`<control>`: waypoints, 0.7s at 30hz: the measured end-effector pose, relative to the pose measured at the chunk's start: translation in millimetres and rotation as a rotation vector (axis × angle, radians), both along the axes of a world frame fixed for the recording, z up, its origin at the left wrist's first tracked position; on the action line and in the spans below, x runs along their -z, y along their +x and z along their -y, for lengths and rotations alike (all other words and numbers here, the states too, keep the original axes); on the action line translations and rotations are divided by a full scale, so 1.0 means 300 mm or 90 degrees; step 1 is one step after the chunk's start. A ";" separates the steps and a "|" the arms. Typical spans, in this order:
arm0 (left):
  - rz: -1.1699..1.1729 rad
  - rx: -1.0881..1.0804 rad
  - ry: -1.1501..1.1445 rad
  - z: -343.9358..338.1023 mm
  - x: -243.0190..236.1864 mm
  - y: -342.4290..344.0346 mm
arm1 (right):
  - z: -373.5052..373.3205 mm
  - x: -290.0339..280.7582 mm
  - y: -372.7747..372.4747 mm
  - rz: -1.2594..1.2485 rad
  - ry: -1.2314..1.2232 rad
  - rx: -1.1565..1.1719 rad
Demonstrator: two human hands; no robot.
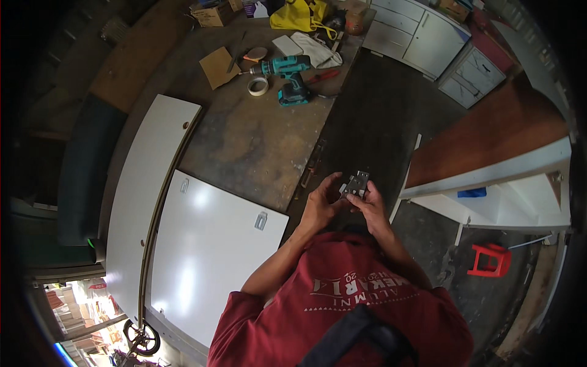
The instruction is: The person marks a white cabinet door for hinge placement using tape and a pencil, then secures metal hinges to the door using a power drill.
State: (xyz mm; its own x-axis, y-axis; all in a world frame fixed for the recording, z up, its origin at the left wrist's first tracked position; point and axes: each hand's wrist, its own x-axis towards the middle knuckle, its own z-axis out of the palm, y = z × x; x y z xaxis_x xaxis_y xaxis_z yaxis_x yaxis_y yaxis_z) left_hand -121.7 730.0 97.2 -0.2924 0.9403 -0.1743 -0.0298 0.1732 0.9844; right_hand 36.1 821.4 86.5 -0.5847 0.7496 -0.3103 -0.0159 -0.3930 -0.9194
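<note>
Over the gap beside the workbench, I hold a small cluster of shiny metal furniture fittings (357, 183) in front of my chest; they look like cabinet hinge parts. My right hand (371, 211) is closed around them, with its thumb on top. My left hand (320, 203) bends its fingers and thumb against the near left side of the cluster; the contact is partly hidden. To the left, a glossy white panel (214, 244) lies on the bench. Two metal fittings rest on it, one fitting (184, 185) by its far left corner and another fitting (261, 221) by its right edge.
A long white board (153, 165) with round holes lies beside the panel. Farther along the bench are a teal cordless drill (287, 76), a tape roll (258, 86), cardboard (219, 68) and a yellow bag (298, 15). A white cabinet (489, 205) and red stool (490, 260) stand at right.
</note>
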 end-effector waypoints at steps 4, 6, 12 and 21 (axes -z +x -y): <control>-0.113 -0.104 0.019 -0.135 -0.048 -0.079 | -0.177 0.038 -0.135 0.006 -0.024 -0.001; -0.109 -0.197 0.038 -0.187 -0.033 -0.121 | -0.282 0.082 -0.228 -0.027 -0.059 -0.088; -0.192 -0.390 -0.064 -0.242 0.049 -0.213 | -0.761 0.112 -0.557 -0.006 0.000 -0.149; -0.031 -1.070 -0.225 -0.207 0.160 0.080 | -1.586 0.354 -1.283 0.178 0.473 -0.396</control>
